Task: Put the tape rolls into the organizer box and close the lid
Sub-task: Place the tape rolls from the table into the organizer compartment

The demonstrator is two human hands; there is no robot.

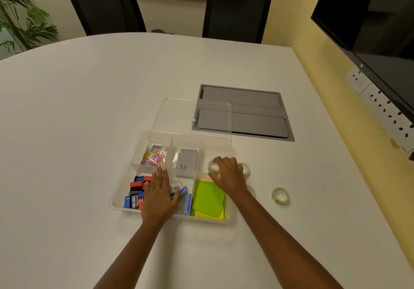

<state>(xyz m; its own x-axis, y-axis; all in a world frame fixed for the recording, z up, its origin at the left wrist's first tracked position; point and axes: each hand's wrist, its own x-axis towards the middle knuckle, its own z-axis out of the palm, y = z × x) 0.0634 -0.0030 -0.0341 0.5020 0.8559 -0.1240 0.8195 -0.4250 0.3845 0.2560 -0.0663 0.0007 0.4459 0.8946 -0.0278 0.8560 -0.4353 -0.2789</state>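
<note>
A clear plastic organizer box (125,184) lies open on the white table, its clear lid (195,113) folded back behind it. My right hand (228,174) is over the box's right side, shut on a clear tape roll (212,167) above the back right compartment. A second tape roll (245,170) peeks out just right of that hand, outside the box. A third tape roll (280,196) lies flat on the table further right. Part of another roll (252,191) shows beside my right wrist. My left hand (159,195) rests flat over the box's middle, fingers apart, holding nothing.
The box holds coloured paper clips (154,155), a grey staple box (187,163), red and blue sharpeners (135,191) and green sticky notes (208,198). A grey cable hatch (244,111) is set in the table behind. Two black chairs, a wall screen (369,19) and sockets are beyond.
</note>
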